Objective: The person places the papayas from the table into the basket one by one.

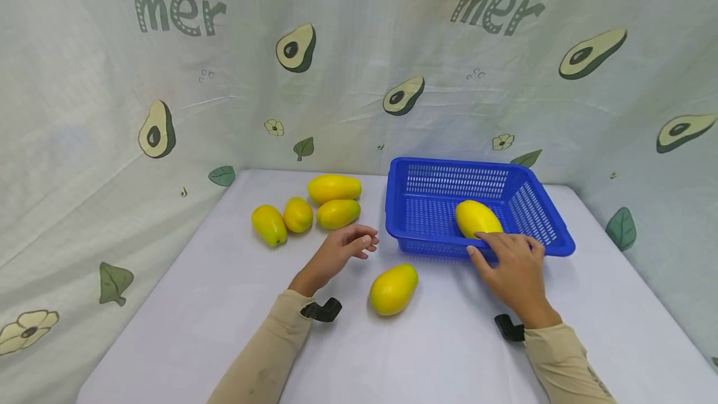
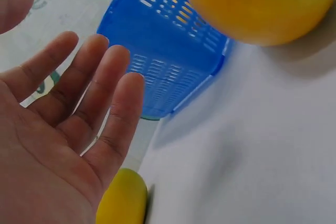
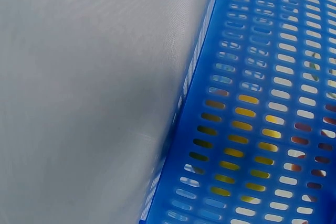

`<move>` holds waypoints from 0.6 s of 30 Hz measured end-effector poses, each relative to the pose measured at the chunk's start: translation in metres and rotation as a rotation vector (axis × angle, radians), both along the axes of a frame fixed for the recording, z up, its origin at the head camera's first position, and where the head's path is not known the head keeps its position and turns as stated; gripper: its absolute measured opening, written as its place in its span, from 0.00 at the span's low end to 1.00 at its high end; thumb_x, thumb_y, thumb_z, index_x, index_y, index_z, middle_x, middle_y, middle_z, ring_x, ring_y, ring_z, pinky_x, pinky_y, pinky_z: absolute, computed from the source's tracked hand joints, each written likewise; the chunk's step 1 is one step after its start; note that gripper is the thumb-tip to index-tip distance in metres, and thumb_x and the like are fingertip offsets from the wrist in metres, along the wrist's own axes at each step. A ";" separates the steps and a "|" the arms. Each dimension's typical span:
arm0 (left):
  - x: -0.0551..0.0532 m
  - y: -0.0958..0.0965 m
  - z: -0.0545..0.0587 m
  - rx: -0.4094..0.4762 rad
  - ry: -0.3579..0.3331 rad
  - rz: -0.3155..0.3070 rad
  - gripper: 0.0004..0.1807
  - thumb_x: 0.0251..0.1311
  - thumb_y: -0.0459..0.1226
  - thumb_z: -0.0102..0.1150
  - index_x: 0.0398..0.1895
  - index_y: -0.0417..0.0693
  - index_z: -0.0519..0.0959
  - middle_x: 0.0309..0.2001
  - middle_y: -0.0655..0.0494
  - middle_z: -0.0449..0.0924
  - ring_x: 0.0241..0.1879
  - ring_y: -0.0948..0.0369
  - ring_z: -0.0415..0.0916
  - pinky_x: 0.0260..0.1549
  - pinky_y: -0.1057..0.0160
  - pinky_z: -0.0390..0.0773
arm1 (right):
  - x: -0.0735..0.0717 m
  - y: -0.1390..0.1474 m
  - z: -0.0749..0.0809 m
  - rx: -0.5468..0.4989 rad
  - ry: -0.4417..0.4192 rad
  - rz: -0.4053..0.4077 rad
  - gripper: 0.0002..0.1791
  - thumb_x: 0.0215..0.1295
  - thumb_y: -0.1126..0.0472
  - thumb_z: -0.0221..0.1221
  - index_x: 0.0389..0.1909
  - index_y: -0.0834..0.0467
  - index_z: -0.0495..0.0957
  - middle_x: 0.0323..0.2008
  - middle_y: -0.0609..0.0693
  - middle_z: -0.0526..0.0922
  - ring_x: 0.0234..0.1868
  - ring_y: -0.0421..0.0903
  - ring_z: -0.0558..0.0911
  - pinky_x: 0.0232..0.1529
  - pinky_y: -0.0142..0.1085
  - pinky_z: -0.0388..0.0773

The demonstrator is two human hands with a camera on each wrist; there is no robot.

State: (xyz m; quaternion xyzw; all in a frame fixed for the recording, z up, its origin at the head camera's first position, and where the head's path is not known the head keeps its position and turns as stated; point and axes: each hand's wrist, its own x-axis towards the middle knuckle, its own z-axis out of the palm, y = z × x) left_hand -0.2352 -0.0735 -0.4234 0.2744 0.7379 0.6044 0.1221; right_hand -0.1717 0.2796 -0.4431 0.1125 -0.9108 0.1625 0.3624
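A pale curtain (image 1: 348, 92) printed with avocados (image 1: 303, 42), leaves (image 1: 114, 282), flowers (image 1: 28, 332) and grey-green "summer" lettering (image 1: 209, 19) hung behind and beside a white tabletop (image 1: 185, 323) under soft light.

On the right of the white table (image 1: 449, 354), towards the far edge, stands a blue basket (image 1: 423, 242) with one yellow fruit (image 1: 477, 218) inside. The right hand (image 1: 515, 267) is at its near rim, beside that fruit. Four more fruits (image 1: 335, 188) lie grouped at far left. The left hand (image 1: 343, 247), fingers loosely bent, is between them and the basket. Another fruit (image 1: 394, 290) lies nearer, between the hands.
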 end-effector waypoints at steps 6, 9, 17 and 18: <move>0.004 -0.003 -0.008 -0.156 0.014 -0.105 0.25 0.73 0.48 0.53 0.64 0.43 0.74 0.61 0.45 0.77 0.58 0.54 0.75 0.54 0.59 0.77 | 0.000 0.003 0.000 -0.010 0.002 0.005 0.21 0.59 0.51 0.67 0.49 0.60 0.83 0.46 0.61 0.85 0.48 0.62 0.75 0.54 0.60 0.57; 0.006 -0.004 -0.013 -0.207 0.017 -0.148 0.27 0.72 0.49 0.54 0.66 0.43 0.73 0.62 0.49 0.76 0.59 0.59 0.73 0.56 0.59 0.76 | 0.000 0.003 0.000 -0.012 0.004 0.007 0.21 0.59 0.51 0.67 0.49 0.59 0.84 0.46 0.60 0.85 0.48 0.62 0.75 0.54 0.60 0.57; 0.016 -0.005 -0.028 -0.222 -0.035 -0.181 0.28 0.70 0.48 0.58 0.67 0.44 0.72 0.63 0.50 0.75 0.59 0.61 0.73 0.60 0.59 0.72 | 0.001 0.002 -0.003 -0.004 0.007 0.013 0.21 0.59 0.51 0.67 0.49 0.58 0.84 0.45 0.59 0.85 0.48 0.61 0.76 0.54 0.60 0.57; 0.016 -0.005 -0.029 -0.224 -0.041 -0.191 0.29 0.69 0.48 0.59 0.68 0.44 0.71 0.64 0.50 0.74 0.59 0.61 0.73 0.61 0.60 0.72 | 0.001 0.002 -0.003 -0.004 0.009 0.013 0.21 0.59 0.51 0.67 0.49 0.58 0.84 0.45 0.59 0.85 0.48 0.61 0.76 0.54 0.60 0.57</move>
